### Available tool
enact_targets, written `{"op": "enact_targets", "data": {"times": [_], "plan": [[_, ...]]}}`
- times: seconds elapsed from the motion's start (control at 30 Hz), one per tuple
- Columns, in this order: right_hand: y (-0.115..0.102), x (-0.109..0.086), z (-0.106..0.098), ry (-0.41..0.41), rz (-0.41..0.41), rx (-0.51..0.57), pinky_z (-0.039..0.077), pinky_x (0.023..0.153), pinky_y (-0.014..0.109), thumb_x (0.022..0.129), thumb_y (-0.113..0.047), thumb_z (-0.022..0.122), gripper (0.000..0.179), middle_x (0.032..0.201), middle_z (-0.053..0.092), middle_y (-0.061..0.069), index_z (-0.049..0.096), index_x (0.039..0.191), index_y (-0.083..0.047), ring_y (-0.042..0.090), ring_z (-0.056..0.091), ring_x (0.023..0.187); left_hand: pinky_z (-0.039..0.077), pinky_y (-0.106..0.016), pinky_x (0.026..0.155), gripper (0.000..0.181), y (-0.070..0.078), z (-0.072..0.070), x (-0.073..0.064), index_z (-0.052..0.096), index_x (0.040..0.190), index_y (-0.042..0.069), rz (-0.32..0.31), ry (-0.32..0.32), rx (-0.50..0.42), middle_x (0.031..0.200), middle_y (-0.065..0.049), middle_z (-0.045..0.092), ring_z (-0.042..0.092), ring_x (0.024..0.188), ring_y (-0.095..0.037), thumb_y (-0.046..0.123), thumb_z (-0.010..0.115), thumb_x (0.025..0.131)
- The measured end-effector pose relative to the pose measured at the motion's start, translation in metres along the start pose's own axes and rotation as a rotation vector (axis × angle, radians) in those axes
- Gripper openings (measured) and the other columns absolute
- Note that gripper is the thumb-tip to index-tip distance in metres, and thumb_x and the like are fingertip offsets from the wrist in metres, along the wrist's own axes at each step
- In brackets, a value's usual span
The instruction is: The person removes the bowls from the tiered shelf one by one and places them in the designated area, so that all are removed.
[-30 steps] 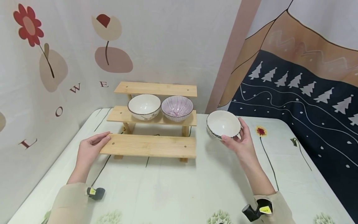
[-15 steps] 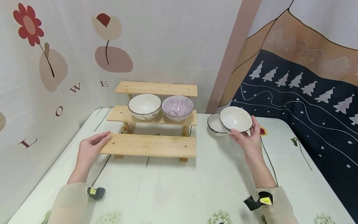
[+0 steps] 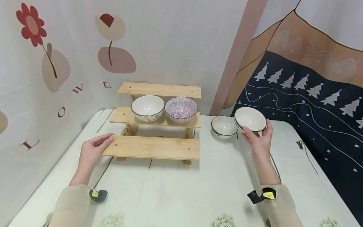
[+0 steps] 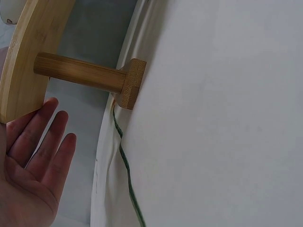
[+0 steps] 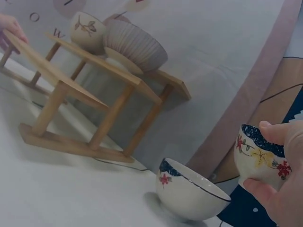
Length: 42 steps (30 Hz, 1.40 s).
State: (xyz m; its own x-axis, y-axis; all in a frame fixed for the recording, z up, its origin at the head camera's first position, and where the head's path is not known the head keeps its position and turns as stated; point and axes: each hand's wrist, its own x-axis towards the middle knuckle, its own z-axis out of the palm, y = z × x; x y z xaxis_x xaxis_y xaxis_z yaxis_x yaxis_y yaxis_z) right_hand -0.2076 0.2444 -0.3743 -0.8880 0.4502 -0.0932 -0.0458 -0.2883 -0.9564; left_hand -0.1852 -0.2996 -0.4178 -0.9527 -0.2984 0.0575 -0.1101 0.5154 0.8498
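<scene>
At the left end of the lowest board of a three-tier wooden shelf (image 3: 153,148), my left hand (image 3: 92,151) pinches the corner; the left wrist view shows its other fingers (image 4: 59,142) stretched out below the board. My right hand (image 3: 259,138) holds a white bowl (image 3: 249,119) by its side, raised over the table at the right. Red and yellow flowers and a dark blue rim band decorate this held bowl in the right wrist view. Just left of it, a similar bowl (image 3: 224,126) stands on the table.
On the middle board sit a white bowl with a dark rim (image 3: 147,108) and a purple-striped bowl (image 3: 181,109), side by side. A printed cloth wall (image 3: 170,41) rises close behind the shelf. The pale tablecloth (image 3: 167,189) has flower prints.
My right hand has moved right with its bowl, uncovering the second bowl that was hidden beneath or behind it. The left hand has stayed on the shelf.
</scene>
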Motion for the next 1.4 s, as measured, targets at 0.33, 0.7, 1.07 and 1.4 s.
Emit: {"op": "enact_targets", "data": {"times": [0.33, 0.7, 1.07, 1.4], "plan": [[0.012, 0.015, -0.004, 0.025, -0.042, 0.039, 0.059, 0.074, 0.017, 0.088, 0.008, 0.067, 0.100, 0.166, 0.011, 0.003, 0.008, 0.158, -0.033, 0.027, 0.034, 0.144, 0.046, 0.000, 0.076, 0.059, 0.000, -0.001, 0.000, 0.063, 0.134, 0.012, -0.018, -0.010, 0.000, 0.122, 0.018, 0.068, 0.049, 0.090, 0.025, 0.053, 0.065, 0.092], [0.028, 0.031, -0.008, 0.090, -0.011, -0.022, 0.058, 0.081, 0.017, 0.090, 0.001, 0.069, 0.101, 0.167, 0.004, 0.003, 0.003, 0.159, -0.031, 0.026, 0.031, 0.147, 0.046, -0.001, 0.074, 0.058, -0.001, -0.002, -0.001, 0.063, 0.133, 0.010, 0.002, -0.004, -0.004, 0.114, 0.027, 0.068, 0.050, 0.088, 0.025, 0.051, 0.065, 0.093], [0.037, 0.037, -0.010, 0.127, 0.040, -0.036, 0.054, 0.098, 0.027, 0.091, 0.002, 0.066, 0.100, 0.166, 0.000, 0.005, -0.003, 0.159, -0.026, 0.026, 0.027, 0.149, 0.046, 0.000, 0.075, 0.059, -0.001, -0.001, 0.000, 0.063, 0.134, 0.010, 0.002, 0.000, 0.008, 0.119, 0.022, 0.068, 0.049, 0.089, 0.026, 0.053, 0.065, 0.093], [0.047, 0.047, -0.011, 0.159, 0.090, -0.008, 0.053, 0.101, 0.029, 0.090, 0.005, 0.067, 0.102, 0.168, 0.000, -0.001, 0.001, 0.158, -0.032, 0.026, 0.029, 0.149, 0.046, 0.000, 0.076, 0.059, -0.002, 0.001, 0.001, 0.063, 0.133, 0.010, 0.010, 0.005, 0.009, 0.125, 0.013, 0.069, 0.050, 0.089, 0.025, 0.052, 0.064, 0.093]]}}
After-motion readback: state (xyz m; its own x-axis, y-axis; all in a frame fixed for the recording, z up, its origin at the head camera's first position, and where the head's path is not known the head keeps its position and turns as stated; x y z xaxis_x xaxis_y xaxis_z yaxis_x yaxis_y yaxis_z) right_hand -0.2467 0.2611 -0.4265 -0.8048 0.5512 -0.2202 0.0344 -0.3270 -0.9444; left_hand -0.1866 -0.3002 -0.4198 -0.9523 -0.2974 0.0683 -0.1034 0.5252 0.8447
